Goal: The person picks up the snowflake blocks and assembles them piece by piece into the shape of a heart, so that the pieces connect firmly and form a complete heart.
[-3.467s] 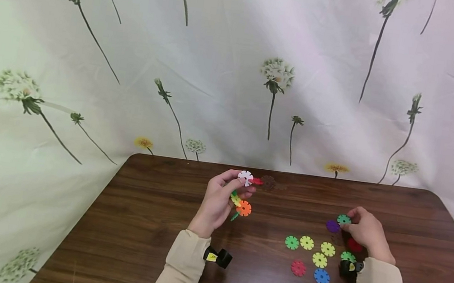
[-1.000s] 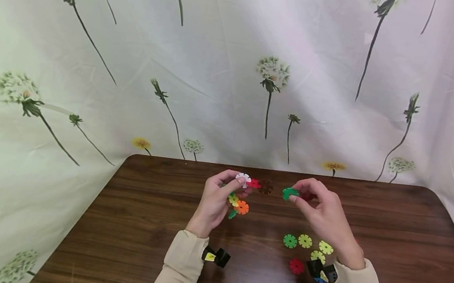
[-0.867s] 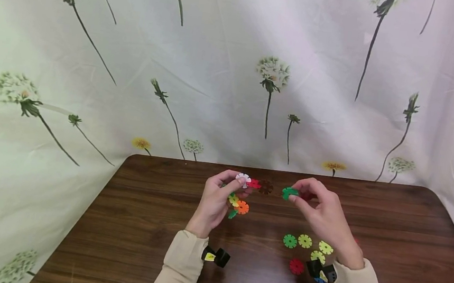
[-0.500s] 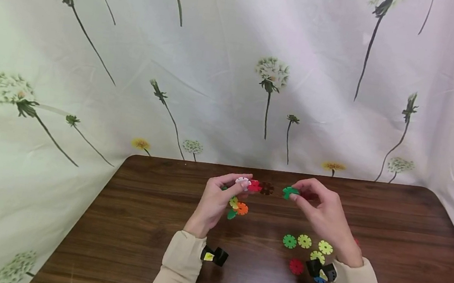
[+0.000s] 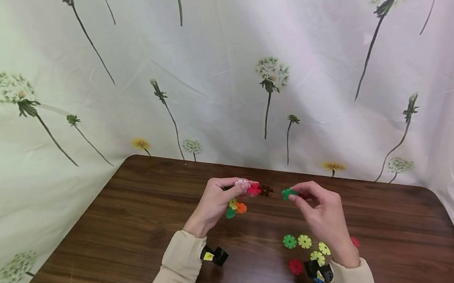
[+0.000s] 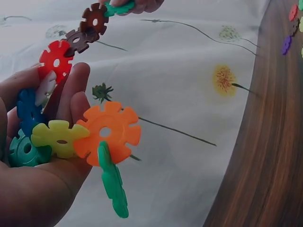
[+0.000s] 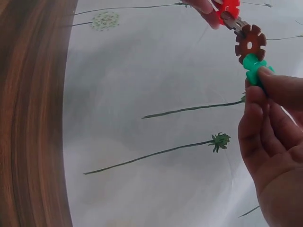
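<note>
The relation that counts is between the green disc [image 7: 252,72] and the brown disc [image 7: 257,46] at the end of the chain [image 5: 255,187]. In both wrist views their rims overlap, the green one tilted to a different plane; whether their slots are fully locked cannot be told. The head view blurs the spot, as the brown sinks into the dark wood.

The right hand [image 5: 325,212] is nearer the overlap: its thumb and fingers pinch the green disc, which sticks out past their tips toward the left hand [image 5: 213,202]. That hand's thumb and fingers pinch the chain farther back, at the white disc [image 5: 243,183]. Between grip and overlap run the red disc [image 6: 60,51], the dark disc [image 6: 77,39] and the brown one. This stretch lies roughly along the far edge of the counter [image 5: 136,206], held up near the middle of that edge.

The chain's other end bends back around the left palm, through the yellow disc [image 6: 47,135] to the orange disc [image 6: 118,124], with the end disc [image 6: 113,184] hanging below it.

Loose discs [image 5: 305,238] lie toward the counter's right edge, nearer the person than the hands' work.
</note>
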Motion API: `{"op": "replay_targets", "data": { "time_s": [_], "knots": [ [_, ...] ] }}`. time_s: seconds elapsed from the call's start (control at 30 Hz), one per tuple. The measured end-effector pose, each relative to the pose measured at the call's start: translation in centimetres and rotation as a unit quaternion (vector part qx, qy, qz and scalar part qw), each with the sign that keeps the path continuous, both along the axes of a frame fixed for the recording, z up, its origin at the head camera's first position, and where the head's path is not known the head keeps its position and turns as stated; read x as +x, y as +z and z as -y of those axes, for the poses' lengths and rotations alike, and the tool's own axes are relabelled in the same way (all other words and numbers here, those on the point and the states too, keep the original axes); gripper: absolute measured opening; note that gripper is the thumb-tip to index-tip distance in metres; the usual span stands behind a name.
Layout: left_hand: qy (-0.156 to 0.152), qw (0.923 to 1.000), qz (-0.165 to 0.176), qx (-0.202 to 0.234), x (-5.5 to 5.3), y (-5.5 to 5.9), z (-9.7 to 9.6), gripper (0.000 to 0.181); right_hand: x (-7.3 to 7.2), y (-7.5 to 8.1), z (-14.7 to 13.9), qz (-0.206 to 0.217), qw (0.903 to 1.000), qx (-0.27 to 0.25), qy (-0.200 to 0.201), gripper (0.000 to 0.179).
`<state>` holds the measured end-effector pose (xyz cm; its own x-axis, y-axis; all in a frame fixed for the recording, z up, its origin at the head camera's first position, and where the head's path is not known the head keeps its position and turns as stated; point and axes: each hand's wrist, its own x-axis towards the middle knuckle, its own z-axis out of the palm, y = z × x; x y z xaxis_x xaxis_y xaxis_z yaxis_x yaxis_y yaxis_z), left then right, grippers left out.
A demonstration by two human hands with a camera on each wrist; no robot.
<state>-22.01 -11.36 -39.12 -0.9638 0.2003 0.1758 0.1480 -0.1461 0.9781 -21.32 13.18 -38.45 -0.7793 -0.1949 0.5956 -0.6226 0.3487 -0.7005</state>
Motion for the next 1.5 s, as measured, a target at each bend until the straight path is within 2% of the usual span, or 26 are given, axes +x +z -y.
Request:
{"op": "replay_targets", "data": {
  "time_s": [0.23, 0.47, 0.63, 0.83, 0.93, 1.1, 1.23, 1.37, 1.5],
  "knots": [
    [-0.003, 1.0000, 0.004, -0.009, -0.1, -0.1, 0.0, 0.032, 0.0, -0.4, 0.3, -0.022, 0.9996, 0.010, 0.014, 0.015],
    [0.011, 0.9999, 0.009, 0.000, -0.1, -0.1, 0.0, 0.032, -0.2, -0.4, 0.4, -0.012, 0.9998, 0.010, 0.012, 0.015],
    [0.006, 0.9994, 0.017, 0.030, -0.2, -0.1, -0.1, 0.032, -0.3, -0.3, 0.2, -0.001, 0.9998, 0.008, 0.016, 0.016],
    [0.009, 0.9965, 0.036, 0.075, -0.3, -0.2, -0.2, 0.012, -0.5, -0.4, -0.2, 0.007, 0.9997, 0.003, 0.023, 0.021],
    [0.013, 0.9948, 0.042, 0.092, -0.2, -0.2, -0.2, 0.009, -0.7, -0.4, -0.9, 0.027, 0.9994, -0.005, 0.020, 0.021],
    [0.012, 0.9926, 0.042, 0.113, -0.1, 0.0, -0.1, 0.011, -1.6, -0.9, -3.3, 0.057, 0.9973, -0.044, -0.016, 0.021],
    [0.005, 0.9919, 0.041, 0.120, 0.0, 0.2, 0.0, 0.013, -2.4, -2.0, -5.7, 0.074, 0.9940, -0.048, -0.065, 0.025],
    [-0.006, 0.9915, 0.041, 0.123, 0.0, 0.2, 0.2, 0.013, -3.2, -3.3, -7.9, 0.111, 0.9881, -0.028, -0.103, 0.034],
    [-0.017, 0.9919, 0.038, 0.120, 0.0, 0.1, 0.3, 0.012, -3.5, -4.6, -9.8, 0.157, 0.9797, 0.034, -0.120, 0.040]
  ]
}}
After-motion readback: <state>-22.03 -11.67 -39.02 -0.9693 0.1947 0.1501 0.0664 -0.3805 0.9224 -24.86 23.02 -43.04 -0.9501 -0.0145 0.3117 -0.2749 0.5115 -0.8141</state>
